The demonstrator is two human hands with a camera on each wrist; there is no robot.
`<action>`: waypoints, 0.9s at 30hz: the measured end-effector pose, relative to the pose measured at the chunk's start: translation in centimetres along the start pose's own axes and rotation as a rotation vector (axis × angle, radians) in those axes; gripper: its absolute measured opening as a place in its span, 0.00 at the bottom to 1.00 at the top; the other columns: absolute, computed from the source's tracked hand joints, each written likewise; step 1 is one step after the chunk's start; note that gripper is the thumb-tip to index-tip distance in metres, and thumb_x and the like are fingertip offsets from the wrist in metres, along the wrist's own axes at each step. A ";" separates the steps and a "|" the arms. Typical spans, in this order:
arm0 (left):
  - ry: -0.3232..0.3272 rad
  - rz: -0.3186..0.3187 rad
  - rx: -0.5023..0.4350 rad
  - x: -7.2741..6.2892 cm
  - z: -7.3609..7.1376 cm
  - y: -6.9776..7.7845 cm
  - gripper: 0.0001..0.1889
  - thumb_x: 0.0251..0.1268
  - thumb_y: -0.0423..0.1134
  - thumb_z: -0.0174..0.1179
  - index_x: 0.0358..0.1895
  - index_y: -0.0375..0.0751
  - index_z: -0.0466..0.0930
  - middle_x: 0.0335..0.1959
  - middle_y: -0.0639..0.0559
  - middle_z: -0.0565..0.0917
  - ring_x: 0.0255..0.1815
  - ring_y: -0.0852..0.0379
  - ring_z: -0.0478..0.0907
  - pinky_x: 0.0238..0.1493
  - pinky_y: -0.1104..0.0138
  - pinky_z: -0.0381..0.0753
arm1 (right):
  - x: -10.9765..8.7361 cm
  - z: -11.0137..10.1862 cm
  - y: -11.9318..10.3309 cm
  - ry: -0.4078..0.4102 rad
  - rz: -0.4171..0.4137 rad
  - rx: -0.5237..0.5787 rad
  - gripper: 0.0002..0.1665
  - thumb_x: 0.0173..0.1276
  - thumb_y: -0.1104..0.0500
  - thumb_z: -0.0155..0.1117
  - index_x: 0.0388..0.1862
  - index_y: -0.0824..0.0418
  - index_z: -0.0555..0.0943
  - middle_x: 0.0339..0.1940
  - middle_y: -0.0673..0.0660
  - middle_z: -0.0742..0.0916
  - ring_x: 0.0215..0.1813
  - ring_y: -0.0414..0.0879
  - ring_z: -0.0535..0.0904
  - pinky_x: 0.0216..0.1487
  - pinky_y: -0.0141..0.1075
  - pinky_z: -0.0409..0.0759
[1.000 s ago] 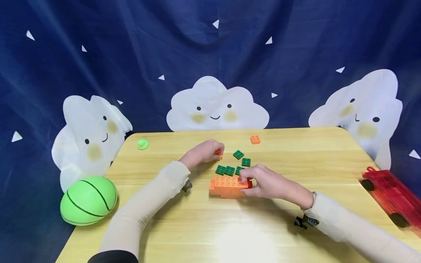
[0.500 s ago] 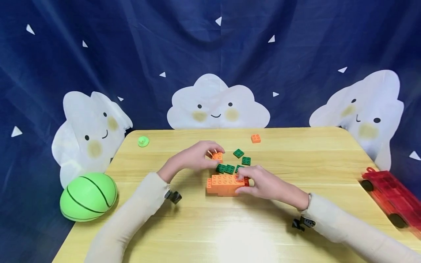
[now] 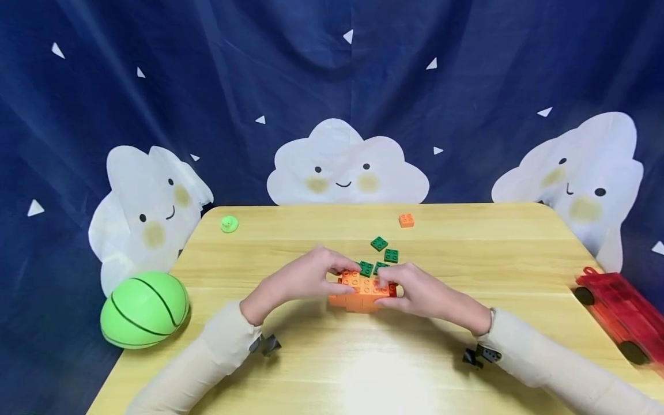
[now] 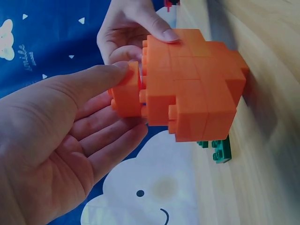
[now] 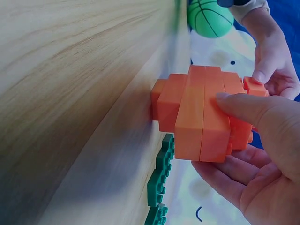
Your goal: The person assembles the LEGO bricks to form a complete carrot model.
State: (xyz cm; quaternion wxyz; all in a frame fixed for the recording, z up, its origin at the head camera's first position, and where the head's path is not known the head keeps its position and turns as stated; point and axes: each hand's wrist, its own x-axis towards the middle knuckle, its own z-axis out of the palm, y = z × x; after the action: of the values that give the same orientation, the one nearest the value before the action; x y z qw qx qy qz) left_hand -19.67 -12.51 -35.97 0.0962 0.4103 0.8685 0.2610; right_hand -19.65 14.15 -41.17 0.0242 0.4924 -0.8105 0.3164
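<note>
- Orange build (image 4: 187,79) is sitting mid-table (image 3: 290,369), btwn both hands; long axis is running L–R across the person's front, studs are facing up, stepped underside is narrowing twd the tabletop.
- Small orange brick (image 4: 127,91) is poised over the build's L part, studs also pointing up; can't tell if touching.
- L hand (image 3: 306,275) is pinching that brick, thumb vs. fingers; R hand (image 3: 422,288) is gripping the build's R end, thumb on near face.
- Step: prob. adding the brick on top; next move is likely calling for lining up studs, then pressing down w/ R hand bracing.
- Green bricks (image 3: 391,255) are lying just behind; spare orange brick (image 3: 406,220) is lying farther back.
</note>
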 end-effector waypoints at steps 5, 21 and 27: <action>0.008 0.003 -0.012 0.2 0.5 0.1 0.18 0.65 0.40 0.72 0.57 0.39 0.87 0.48 0.51 0.91 0.45 0.63 0.88 0.51 0.67 0.87 | -0.2 0.1 0.1 0.009 0.013 0.037 0.20 0.60 0.60 0.80 0.29 0.53 0.72 0.22 0.49 0.77 0.26 0.48 0.73 0.30 0.25 0.70; 0.002 0.018 0.052 0.6 0.4 0.7 0.16 0.64 0.40 0.72 0.54 0.44 0.89 0.42 0.55 0.91 0.36 0.66 0.81 0.44 0.72 0.84 | -0.2 -0.2 0.3 0.015 0.011 0.062 0.23 0.59 0.61 0.80 0.26 0.58 0.70 0.21 0.55 0.73 0.26 0.46 0.69 0.31 0.26 0.66; 0.015 0.004 0.045 0.5 0.6 0.7 0.16 0.64 0.39 0.72 0.53 0.44 0.89 0.39 0.56 0.89 0.32 0.65 0.77 0.41 0.66 0.86 | -0.1 -0.2 0.3 -0.004 0.038 0.065 0.22 0.60 0.59 0.80 0.27 0.57 0.70 0.21 0.57 0.75 0.27 0.49 0.71 0.31 0.26 0.67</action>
State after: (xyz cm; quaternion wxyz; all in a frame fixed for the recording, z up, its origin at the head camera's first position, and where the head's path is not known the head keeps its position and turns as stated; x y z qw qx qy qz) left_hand -19.37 -11.55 -36.06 0.0798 0.4120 0.8740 0.2450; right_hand -19.88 14.44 -41.23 0.0007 0.4781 -0.8091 0.3418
